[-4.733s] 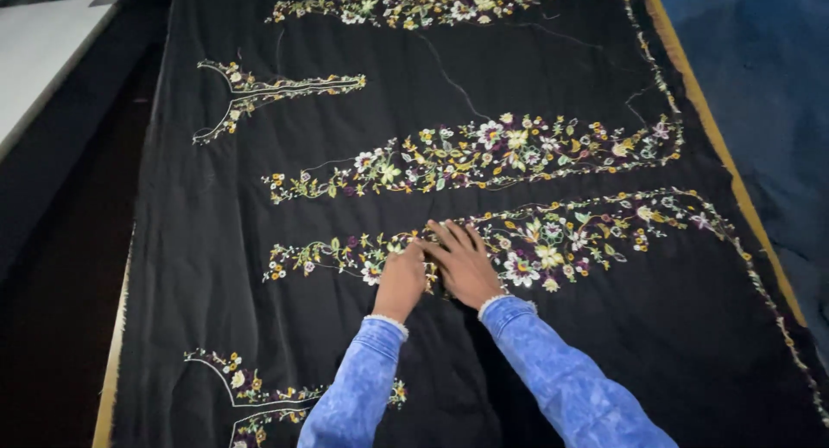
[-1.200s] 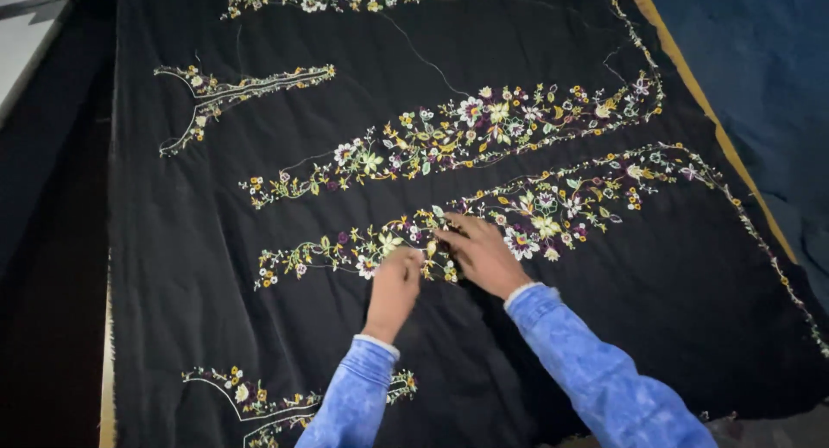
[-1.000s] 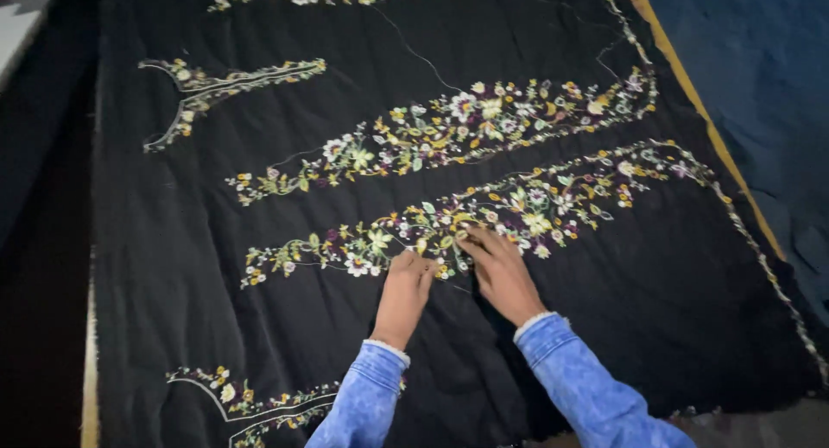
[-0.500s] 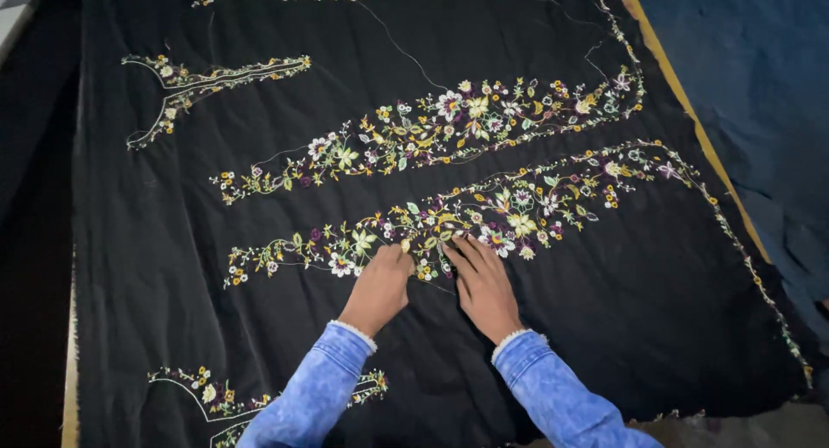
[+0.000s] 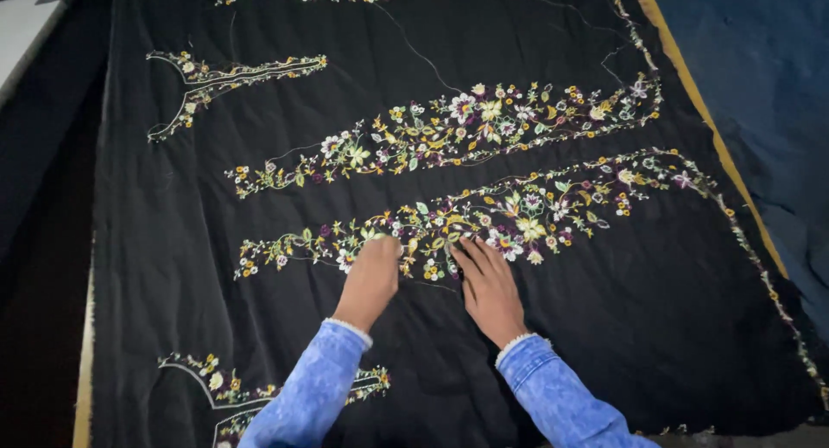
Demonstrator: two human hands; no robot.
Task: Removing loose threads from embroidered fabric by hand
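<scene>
Black fabric (image 5: 604,327) is lying spread flat, covering nearly the whole work surface; a yellow-gold border strip (image 5: 691,94) is running along its right edge, with blue surface (image 5: 760,85) showing beyond. A pale strip is showing at the far left corner.

Embroidered floral bands are crossing the cloth. Upper floral band (image 5: 466,129) is slanting across the middle. Lower floral band (image 5: 518,211) is running below it, nearly parallel, from the left-centre toward the right edge. A forked neckline-shaped motif (image 5: 216,77) is sitting toward the far left corner; another motif (image 5: 259,392) is lying at the near edge, partly under the left sleeve.

Both hands are working at the near side of the lower floral band, in blue sleeves. Left hand (image 5: 371,280) is resting on the band with fingers curled under; cannot tell whether it is pinching a thread or only pressing. Right hand (image 5: 488,284) is lying flat, fingers spread and slightly fanned, fingertips (image 5: 462,245) touching the stitching.

Judgement: step in hand looks like checking or smoothing the embroidery along this band. Further work here would call for light pressure, keeping the cloth flat, and watching the loose threads trailing between motifs.
</scene>
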